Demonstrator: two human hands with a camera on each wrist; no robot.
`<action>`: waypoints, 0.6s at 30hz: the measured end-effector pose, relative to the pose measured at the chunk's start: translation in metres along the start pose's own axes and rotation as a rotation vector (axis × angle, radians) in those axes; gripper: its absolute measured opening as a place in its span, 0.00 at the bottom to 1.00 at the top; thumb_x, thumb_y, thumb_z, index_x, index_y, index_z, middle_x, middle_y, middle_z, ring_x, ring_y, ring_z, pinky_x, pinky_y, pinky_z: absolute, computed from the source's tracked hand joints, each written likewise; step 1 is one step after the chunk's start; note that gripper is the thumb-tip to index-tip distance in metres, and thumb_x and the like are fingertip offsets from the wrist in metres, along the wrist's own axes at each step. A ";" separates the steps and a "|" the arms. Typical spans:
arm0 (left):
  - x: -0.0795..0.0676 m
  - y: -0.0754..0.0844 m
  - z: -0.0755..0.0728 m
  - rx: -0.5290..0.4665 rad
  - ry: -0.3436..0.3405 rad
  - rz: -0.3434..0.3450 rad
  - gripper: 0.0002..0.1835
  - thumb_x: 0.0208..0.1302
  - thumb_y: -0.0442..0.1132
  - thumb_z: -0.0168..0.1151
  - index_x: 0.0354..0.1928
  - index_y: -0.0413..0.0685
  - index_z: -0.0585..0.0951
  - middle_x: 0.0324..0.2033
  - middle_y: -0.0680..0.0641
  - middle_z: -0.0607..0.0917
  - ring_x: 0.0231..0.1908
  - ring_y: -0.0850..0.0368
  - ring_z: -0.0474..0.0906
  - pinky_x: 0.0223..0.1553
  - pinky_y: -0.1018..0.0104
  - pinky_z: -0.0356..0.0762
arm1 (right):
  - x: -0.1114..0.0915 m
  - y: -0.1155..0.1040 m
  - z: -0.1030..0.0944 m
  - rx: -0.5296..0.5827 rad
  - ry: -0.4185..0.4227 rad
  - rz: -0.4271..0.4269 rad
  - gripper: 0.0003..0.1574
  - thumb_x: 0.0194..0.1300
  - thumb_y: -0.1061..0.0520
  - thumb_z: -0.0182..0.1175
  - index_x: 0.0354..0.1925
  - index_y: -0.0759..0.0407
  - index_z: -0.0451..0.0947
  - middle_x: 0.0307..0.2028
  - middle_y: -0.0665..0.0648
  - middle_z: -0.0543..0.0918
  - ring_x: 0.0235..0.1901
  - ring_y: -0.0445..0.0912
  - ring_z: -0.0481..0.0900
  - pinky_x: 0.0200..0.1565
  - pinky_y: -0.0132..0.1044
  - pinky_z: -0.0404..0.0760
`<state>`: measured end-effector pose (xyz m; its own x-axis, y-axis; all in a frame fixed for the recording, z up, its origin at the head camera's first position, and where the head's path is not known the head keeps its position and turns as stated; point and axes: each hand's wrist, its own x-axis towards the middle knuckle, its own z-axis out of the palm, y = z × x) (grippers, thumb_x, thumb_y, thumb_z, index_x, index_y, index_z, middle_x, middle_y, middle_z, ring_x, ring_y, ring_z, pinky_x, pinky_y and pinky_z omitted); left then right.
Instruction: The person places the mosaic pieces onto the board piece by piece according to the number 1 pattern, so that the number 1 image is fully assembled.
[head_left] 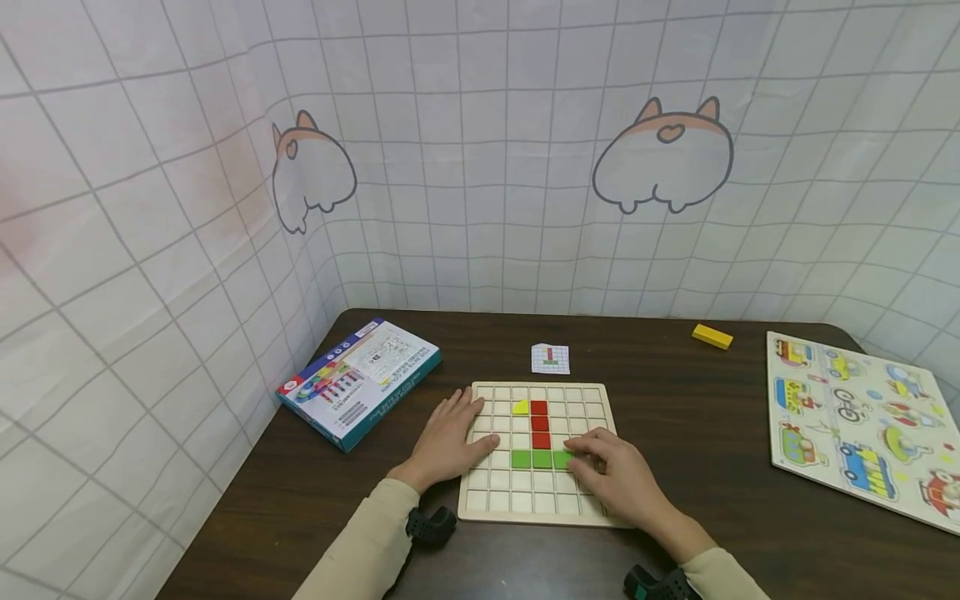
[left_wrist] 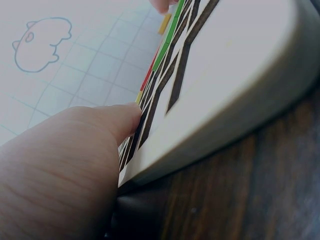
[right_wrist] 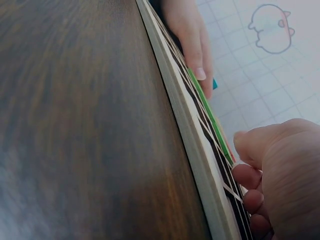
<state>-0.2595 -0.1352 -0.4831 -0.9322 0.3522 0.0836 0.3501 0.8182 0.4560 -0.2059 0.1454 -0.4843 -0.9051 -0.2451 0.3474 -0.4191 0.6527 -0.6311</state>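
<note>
A light wooden grid board (head_left: 500, 502) with white squares lies on the table. On it three red tiles (head_left: 539, 423) form a column above a row of three green tiles (head_left: 542, 459), and a yellow piece (head_left: 521, 407) sits left of the top red one. My left hand (head_left: 446, 442) rests on the board's left edge, fingers extended and thumb over the squares. With thumb and forefinger, my right hand (head_left: 617, 475) pinches the rightmost green tile (head_left: 561, 460) at its right side; the other fingers are curled. In the right wrist view, fingertips (right_wrist: 246, 176) are close over the board.
Behind the board lies a small pattern card (head_left: 551, 359). A boxed game (head_left: 367, 379) is at the back left, a yellow block (head_left: 712, 336) at the back right. A picture board with vehicles (head_left: 862, 425) lies at the right. A gridded curtain (head_left: 480, 167) surrounds the table's back and left.
</note>
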 end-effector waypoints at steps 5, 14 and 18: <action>-0.001 0.001 -0.001 -0.011 0.002 -0.004 0.39 0.67 0.59 0.55 0.72 0.43 0.64 0.74 0.39 0.55 0.75 0.43 0.45 0.73 0.48 0.42 | 0.000 -0.001 0.000 -0.005 0.004 0.004 0.15 0.60 0.57 0.69 0.47 0.53 0.85 0.38 0.43 0.82 0.32 0.37 0.73 0.36 0.32 0.74; -0.001 0.000 0.002 -0.017 0.007 -0.027 0.40 0.66 0.60 0.55 0.73 0.45 0.63 0.75 0.41 0.55 0.75 0.44 0.45 0.73 0.47 0.42 | 0.001 0.000 -0.004 0.051 -0.031 0.048 0.15 0.61 0.59 0.68 0.48 0.53 0.84 0.36 0.42 0.82 0.33 0.37 0.74 0.37 0.31 0.76; 0.001 0.000 0.002 -0.001 0.007 -0.028 0.40 0.66 0.61 0.55 0.73 0.46 0.63 0.75 0.42 0.55 0.75 0.45 0.45 0.73 0.48 0.42 | 0.004 0.002 -0.010 0.087 -0.072 0.089 0.15 0.62 0.58 0.67 0.49 0.52 0.84 0.37 0.42 0.82 0.33 0.38 0.74 0.36 0.31 0.76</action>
<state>-0.2603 -0.1335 -0.4843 -0.9424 0.3256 0.0770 0.3234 0.8272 0.4594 -0.2101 0.1532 -0.4773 -0.9405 -0.2419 0.2386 -0.3387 0.6106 -0.7159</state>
